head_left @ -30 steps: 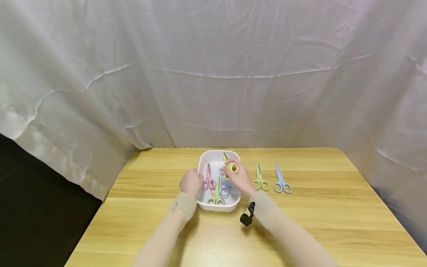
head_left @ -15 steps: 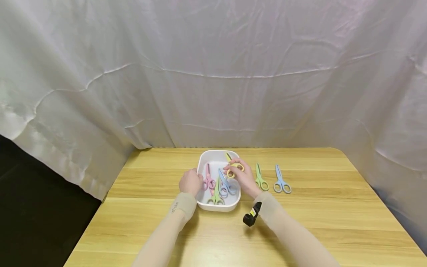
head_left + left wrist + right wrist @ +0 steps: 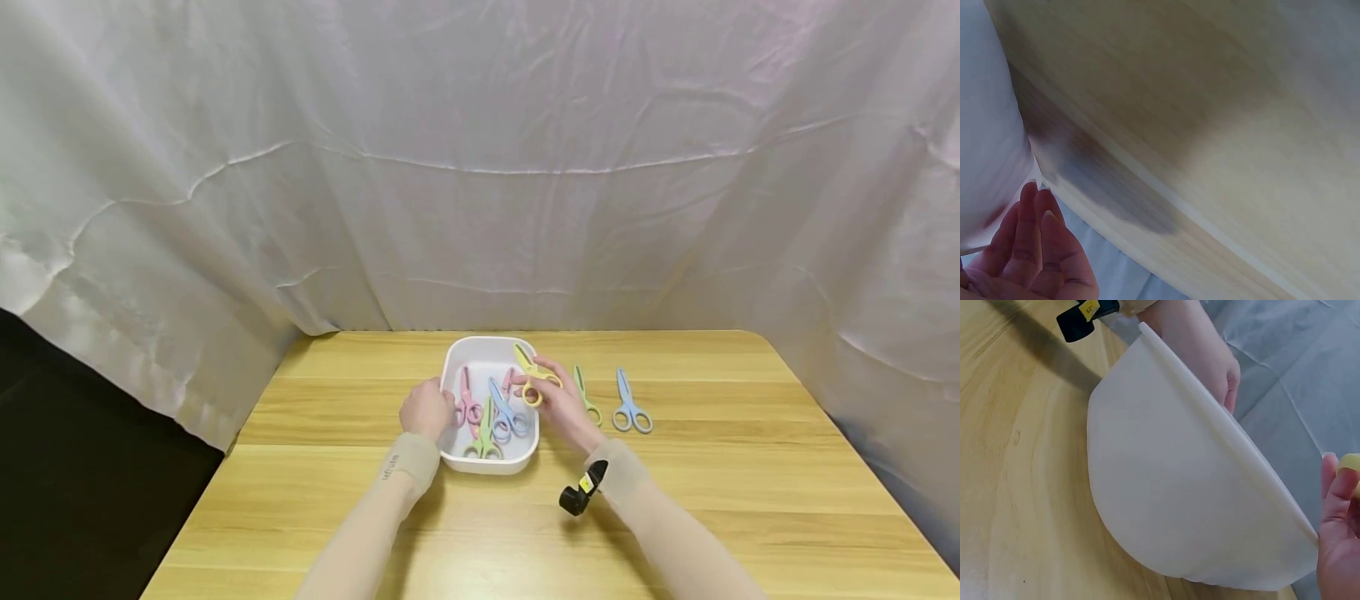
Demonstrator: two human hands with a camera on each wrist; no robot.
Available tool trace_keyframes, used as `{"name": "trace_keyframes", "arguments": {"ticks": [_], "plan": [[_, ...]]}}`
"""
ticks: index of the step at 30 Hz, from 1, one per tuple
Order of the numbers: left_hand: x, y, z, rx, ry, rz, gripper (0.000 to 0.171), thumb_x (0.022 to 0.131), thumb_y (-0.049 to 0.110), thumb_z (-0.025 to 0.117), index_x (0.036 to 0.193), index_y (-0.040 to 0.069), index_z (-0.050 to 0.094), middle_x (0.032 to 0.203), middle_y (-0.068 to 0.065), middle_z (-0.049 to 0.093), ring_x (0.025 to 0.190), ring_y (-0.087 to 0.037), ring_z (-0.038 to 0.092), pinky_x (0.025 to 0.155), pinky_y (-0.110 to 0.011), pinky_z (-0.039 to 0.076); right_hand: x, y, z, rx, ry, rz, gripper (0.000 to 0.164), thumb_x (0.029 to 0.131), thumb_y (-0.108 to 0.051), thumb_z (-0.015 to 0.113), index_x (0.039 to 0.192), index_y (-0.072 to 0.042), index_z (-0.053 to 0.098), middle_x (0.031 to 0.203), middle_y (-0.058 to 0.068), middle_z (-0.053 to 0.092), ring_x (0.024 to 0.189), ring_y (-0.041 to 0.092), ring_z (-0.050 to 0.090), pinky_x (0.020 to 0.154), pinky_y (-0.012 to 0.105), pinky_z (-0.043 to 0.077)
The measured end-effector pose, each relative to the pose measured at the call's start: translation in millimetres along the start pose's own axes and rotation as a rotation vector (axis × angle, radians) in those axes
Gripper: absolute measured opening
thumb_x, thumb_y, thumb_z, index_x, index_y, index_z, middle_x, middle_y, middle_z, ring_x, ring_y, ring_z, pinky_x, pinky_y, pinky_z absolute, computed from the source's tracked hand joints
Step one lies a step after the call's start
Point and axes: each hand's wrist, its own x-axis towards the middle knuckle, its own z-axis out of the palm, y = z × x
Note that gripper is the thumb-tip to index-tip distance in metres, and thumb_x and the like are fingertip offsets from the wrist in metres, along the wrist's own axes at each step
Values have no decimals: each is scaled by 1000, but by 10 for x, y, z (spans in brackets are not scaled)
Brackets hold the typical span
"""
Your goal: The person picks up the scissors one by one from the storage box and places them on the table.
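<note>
My left hand (image 3: 426, 410) holds the left rim of a white plastic bin (image 3: 489, 468); in the left wrist view its fingers (image 3: 1063, 244) lie along the outer wall. Over the bin's right rim, my right hand (image 3: 561, 404) pinches yellow scissors (image 3: 522, 358), blades pointing away. Only a bit of the yellow handle (image 3: 1350, 462) shows in the right wrist view. Inside the bin lie pink scissors (image 3: 466, 393), blue scissors (image 3: 498, 393), green scissors (image 3: 487, 421) and more pink pieces, partly covered.
On the wooden table (image 3: 712, 500), to the right of the bin, lie green scissors (image 3: 578, 381), partly hidden by my right hand, and blue scissors (image 3: 626, 390). A grey curtain (image 3: 480, 233) hangs behind the table. A black camera (image 3: 574, 500) sits at my right wrist.
My right hand has lifted the yellow scissors and moved right, from over the bin's inside to its right rim. The left hand stays on the left rim.
</note>
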Motion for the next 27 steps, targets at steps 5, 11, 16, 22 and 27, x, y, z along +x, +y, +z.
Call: {"name": "trace_keyframes", "arguments": {"ticks": [5,11,16,22,27], "plan": [[8,-10,2,-2,-5,3,30,98,21,58,120,5,69,101,-16,76,87,-32,72,77,-48,61,-19,-1,-82,52,-36,-3,51,104,-3,40,153,3,24,90,-7,76,79,7,66,71,15,52],[15,-22,9,-9,-11,0,31,98,21,58,121,4,69,102,-16,76,87,-32,72,78,-48,60,-55,5,-230,34,-59,9,52,106,-6,41,152,9,26,98,-5,74,85,6,64,73,13,52],[18,-25,19,-9,-19,-2,32,98,21,57,124,4,68,104,-17,75,89,-32,72,79,-48,60,-95,-17,-388,7,-38,30,47,105,-8,44,148,11,34,105,-3,73,86,4,65,73,11,51],[34,-32,35,-21,-29,-14,34,99,21,56,127,5,66,104,-17,75,88,-31,72,78,-48,61,-137,-34,-577,-31,0,45,44,104,-8,48,144,9,39,110,3,72,83,4,63,67,12,50],[29,-32,28,-29,-37,-12,34,99,21,56,128,4,66,101,-16,76,86,-30,72,77,-47,61,-176,-43,-749,-50,15,46,55,104,-7,46,153,9,26,111,-1,72,90,4,67,72,11,54]]}}
